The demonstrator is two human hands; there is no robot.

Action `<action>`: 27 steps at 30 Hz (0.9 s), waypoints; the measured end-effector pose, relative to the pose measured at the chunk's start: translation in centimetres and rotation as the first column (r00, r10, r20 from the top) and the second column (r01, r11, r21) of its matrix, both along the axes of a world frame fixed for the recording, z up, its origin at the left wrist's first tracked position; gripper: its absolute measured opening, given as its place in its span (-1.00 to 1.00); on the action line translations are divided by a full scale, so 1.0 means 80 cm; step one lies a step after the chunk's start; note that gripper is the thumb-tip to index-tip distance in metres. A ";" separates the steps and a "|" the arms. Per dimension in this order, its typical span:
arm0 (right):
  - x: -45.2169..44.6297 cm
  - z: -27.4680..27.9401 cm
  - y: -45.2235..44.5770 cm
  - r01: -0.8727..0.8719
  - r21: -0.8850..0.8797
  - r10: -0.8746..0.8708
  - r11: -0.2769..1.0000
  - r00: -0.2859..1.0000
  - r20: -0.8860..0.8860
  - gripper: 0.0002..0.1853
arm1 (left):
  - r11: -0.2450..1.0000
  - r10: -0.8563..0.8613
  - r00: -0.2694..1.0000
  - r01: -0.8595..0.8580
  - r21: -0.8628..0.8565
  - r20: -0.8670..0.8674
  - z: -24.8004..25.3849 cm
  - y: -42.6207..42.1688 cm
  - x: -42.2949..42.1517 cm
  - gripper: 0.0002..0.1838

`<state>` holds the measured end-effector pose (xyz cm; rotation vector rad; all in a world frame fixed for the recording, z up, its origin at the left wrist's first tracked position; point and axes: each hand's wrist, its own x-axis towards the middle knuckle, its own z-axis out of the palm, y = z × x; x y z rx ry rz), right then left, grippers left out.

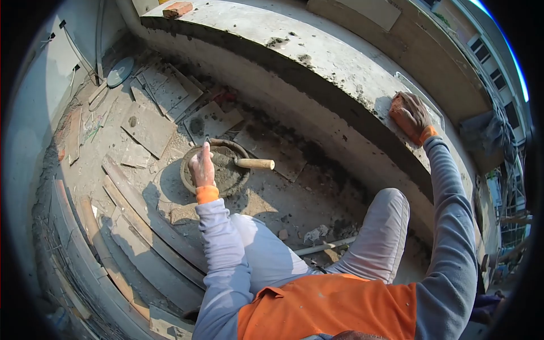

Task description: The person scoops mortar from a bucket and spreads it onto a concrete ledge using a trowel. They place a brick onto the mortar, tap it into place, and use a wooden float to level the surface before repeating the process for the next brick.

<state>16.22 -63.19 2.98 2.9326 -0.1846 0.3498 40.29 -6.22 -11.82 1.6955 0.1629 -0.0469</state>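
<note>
My right hand (417, 114) is wrapped over a red brick (403, 118) that rests on top of the low concrete wall (334, 59). My left hand (202, 165) is over the left side of a round pan (245, 184) of wet grey mortar (229, 177). Its fingers are partly curled, with one stretched away from me, and nothing clearly shows in its grasp. A trowel lies in the pan, its wooden handle (256, 164) jutting out over the right rim; mortar hides most of its blade.
Another brick (177, 9) sits at the wall's far left end. Long wooden planks (148, 226) lie at my left. Broken boards (148, 129) and rubble cover the floor near a round dish (120, 72). A pale pipe (326, 246) lies between my knees.
</note>
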 end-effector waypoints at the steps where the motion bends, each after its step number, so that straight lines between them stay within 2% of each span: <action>1: 0.002 0.017 0.029 0.113 0.155 -0.114 0.981 0.993 0.001 -0.33 | 0.999 0.036 0.998 -0.036 -0.006 0.046 0.002 0.000 0.000 -0.44; 2: 0.001 0.017 0.028 0.105 0.149 -0.106 0.983 0.994 0.004 -0.33 | 0.999 0.045 0.998 -0.044 -0.013 0.048 -0.009 0.004 0.006 -0.44; 4: 0.003 0.016 0.025 0.087 0.156 -0.089 0.984 0.996 0.004 -0.32 | 0.999 -0.051 0.992 0.052 -0.006 0.112 -0.032 0.010 0.017 -0.42; 6: 0.002 0.016 0.026 0.109 0.161 -0.108 0.981 0.994 -0.010 -0.31 | 0.999 -0.033 0.992 0.037 -0.028 0.125 -0.037 0.014 0.011 -0.43; 8: 0.001 0.014 0.022 0.115 0.161 -0.115 0.980 0.993 -0.007 -0.31 | 1.000 0.008 0.999 -0.008 -0.006 0.052 -0.044 0.025 0.008 -0.40; 9: 0.001 0.013 0.019 0.103 0.155 -0.104 0.982 0.995 -0.004 -0.31 | 0.996 0.027 0.983 -0.042 0.083 0.182 -0.044 0.032 0.005 -0.36; 10: 0.004 0.012 0.019 0.104 0.166 -0.106 0.981 0.994 0.005 -0.31 | 0.995 0.023 0.981 -0.041 0.093 0.192 -0.050 0.039 0.006 -0.36; 12: 0.000 0.012 0.019 0.130 0.119 -0.130 0.984 0.991 -0.008 -0.32 | 0.952 0.245 0.910 -0.291 0.095 0.334 -0.088 0.054 0.010 -0.32; 13: 0.001 0.017 0.031 0.147 0.123 -0.148 0.981 0.989 -0.009 -0.33 | 0.921 0.266 0.853 -0.362 0.141 0.448 -0.109 0.065 0.017 -0.30; 14: -0.001 0.022 0.044 0.177 0.120 -0.178 0.977 0.984 0.000 -0.33 | 0.921 0.257 0.856 -0.357 0.154 0.450 -0.132 0.075 0.017 -0.30; 16: 0.001 0.020 0.033 0.168 0.135 -0.165 0.977 0.986 -0.027 -0.33 | 0.957 0.290 0.945 -0.291 -0.020 0.152 -0.142 0.092 0.015 -0.31; 17: 0.002 0.017 0.028 0.169 0.131 -0.169 0.977 0.986 -0.014 -0.32 | 0.953 0.291 0.955 -0.295 0.064 0.060 -0.143 0.097 0.005 -0.37; 18: 0.001 0.015 0.029 0.167 0.128 -0.167 0.978 0.986 -0.011 -0.32 | 0.949 0.315 0.947 -0.316 -0.010 -0.057 -0.123 0.091 -0.013 -0.41; 20: 0.001 0.016 0.035 0.165 0.132 -0.165 0.978 0.986 -0.011 -0.32 | 0.917 0.382 0.923 -0.386 0.105 0.051 -0.172 0.102 -0.021 -0.45; 21: 0.004 0.022 0.051 0.180 0.186 -0.179 0.966 0.984 -0.022 -0.33 | 0.905 0.369 0.917 -0.391 0.166 0.152 -0.183 0.106 -0.026 -0.47; 22: 0.006 0.018 0.050 0.189 0.146 -0.189 0.971 0.982 -0.017 -0.36 | 0.888 0.344 0.905 -0.401 0.226 0.251 -0.190 0.112 -0.030 -0.49; 23: 0.008 0.016 0.056 0.224 0.102 -0.224 0.969 0.975 -0.018 -0.40 | 0.849 0.292 0.918 -0.378 0.369 0.270 -0.191 0.121 -0.030 -0.50; 24: 0.014 0.015 0.065 0.189 0.102 -0.187 0.977 0.982 -0.027 -0.40 | 0.791 0.236 0.932 -0.348 0.503 0.274 -0.191 0.130 -0.033 -0.51; 27: 0.023 0.020 0.091 0.163 0.028 -0.162 0.986 0.987 -0.008 -0.43 | 0.849 0.242 0.953 -0.298 0.437 0.180 -0.194 0.142 -0.039 -0.55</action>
